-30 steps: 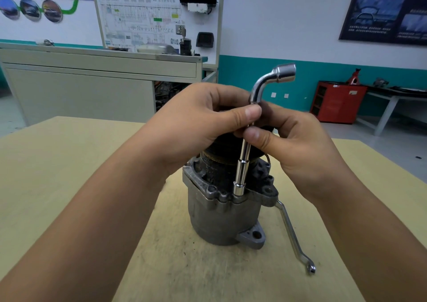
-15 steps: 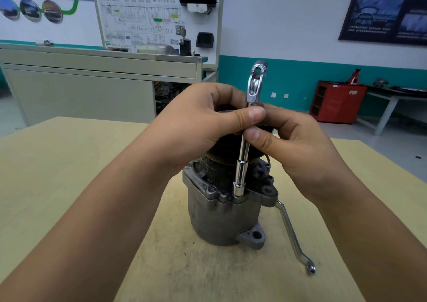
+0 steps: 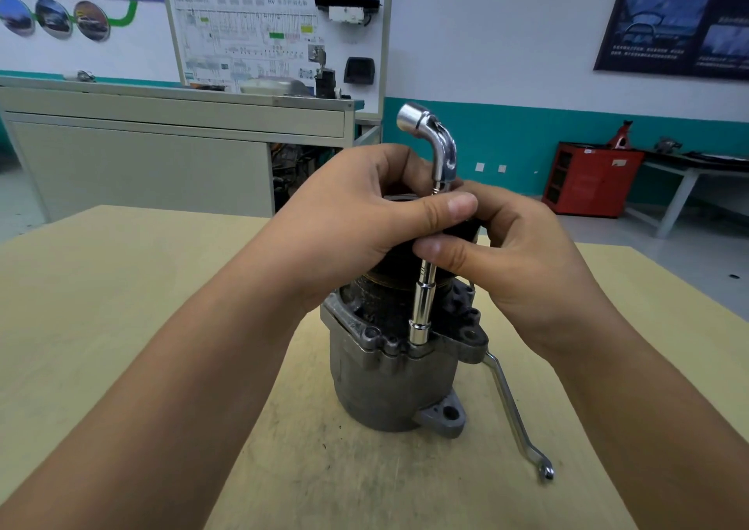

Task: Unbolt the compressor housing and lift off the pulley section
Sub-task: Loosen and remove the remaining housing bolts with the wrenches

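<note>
Pinching socket wrench (image 3: 423, 306) upright on compressor (image 3: 385, 383) — left hand (image 3: 356, 225), right hand (image 3: 527, 266) — each grip around it.

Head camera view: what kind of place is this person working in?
Likely an automotive training workshop: wiring-diagram teaching board behind, red cabinet by the wall, compressor on the workbench under a socket wrench.

Grey compr. (image 3: 385, 387) upright, L-wrench (image 3: 423, 306) vertical atop.

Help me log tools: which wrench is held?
The upright L-shaped socket wrench, pinched between left hand and right hand; the ring spanner lies on the table.
</note>
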Tool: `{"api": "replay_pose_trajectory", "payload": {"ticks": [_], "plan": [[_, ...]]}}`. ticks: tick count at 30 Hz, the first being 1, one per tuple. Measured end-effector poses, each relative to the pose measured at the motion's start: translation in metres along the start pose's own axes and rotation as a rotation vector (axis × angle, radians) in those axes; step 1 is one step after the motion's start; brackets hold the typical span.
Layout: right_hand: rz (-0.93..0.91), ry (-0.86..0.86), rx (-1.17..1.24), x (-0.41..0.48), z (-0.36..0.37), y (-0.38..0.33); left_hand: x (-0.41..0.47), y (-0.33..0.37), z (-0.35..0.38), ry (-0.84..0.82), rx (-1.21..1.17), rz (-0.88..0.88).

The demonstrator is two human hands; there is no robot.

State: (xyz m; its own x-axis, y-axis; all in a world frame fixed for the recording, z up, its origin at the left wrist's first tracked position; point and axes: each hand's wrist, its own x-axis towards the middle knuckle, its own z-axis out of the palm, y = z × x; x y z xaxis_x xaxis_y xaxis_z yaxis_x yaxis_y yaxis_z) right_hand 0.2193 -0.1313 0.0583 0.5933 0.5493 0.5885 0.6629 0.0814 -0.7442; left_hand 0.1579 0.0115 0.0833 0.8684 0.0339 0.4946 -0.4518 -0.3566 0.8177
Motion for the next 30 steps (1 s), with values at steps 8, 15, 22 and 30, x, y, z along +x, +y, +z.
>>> {"api": "replay_pose_trajectory", "payload": {"ticks": [8, 15, 22, 30], "plan": [[-0.018, -0.007, -0.036, 0.001, 0.000, -0.002, -0.001, 0.003, 0.002, 0.027, 0.005, -0.022], [-0.034, -0.033, 0.005, 0.001, -0.003, 0.000, 0.001, -0.002, -0.002, -0.017, -0.004, 0.003], [-0.079, -0.061, 0.056, 0.003, -0.005, 0.004, 0.001, -0.004, -0.005, -0.108, -0.038, 0.036], [-0.089, -0.063, 0.070, 0.002, -0.005, 0.003, 0.001, -0.006, -0.009, -0.166, -0.108, 0.026]]}}
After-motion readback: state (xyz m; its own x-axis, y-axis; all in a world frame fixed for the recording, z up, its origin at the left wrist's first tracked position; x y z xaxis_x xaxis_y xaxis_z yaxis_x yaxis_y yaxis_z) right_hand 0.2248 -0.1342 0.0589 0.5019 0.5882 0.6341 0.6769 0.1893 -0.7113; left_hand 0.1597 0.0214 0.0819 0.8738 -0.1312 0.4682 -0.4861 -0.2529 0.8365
